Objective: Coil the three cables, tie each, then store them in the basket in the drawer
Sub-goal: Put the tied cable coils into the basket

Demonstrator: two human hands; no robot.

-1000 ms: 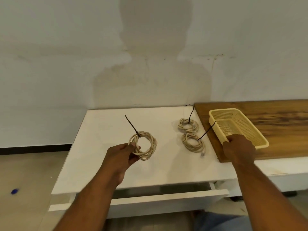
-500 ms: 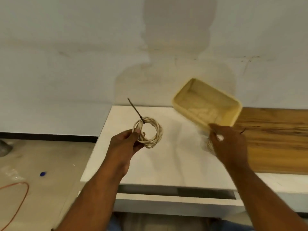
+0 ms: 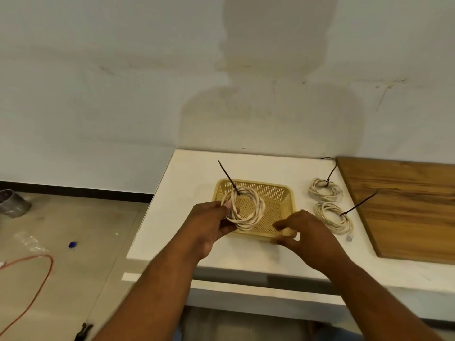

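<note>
Cable coil, bound with a black tie, hangs in your left hand. Thumb and fingers pinch its left rim, the ring faces you, and the tie tail points up and away. The basket sits on the white table directly beneath and behind the coil, so I judge the drop to be straight down. Your right hand bends its fingers at the basket's near right rim; blur hides whether they grip. 2 more tied coils, far coil and near coil, lie just right, nearer that hand.

one head-worn wide view, facing forward and down, close above white table
</note>
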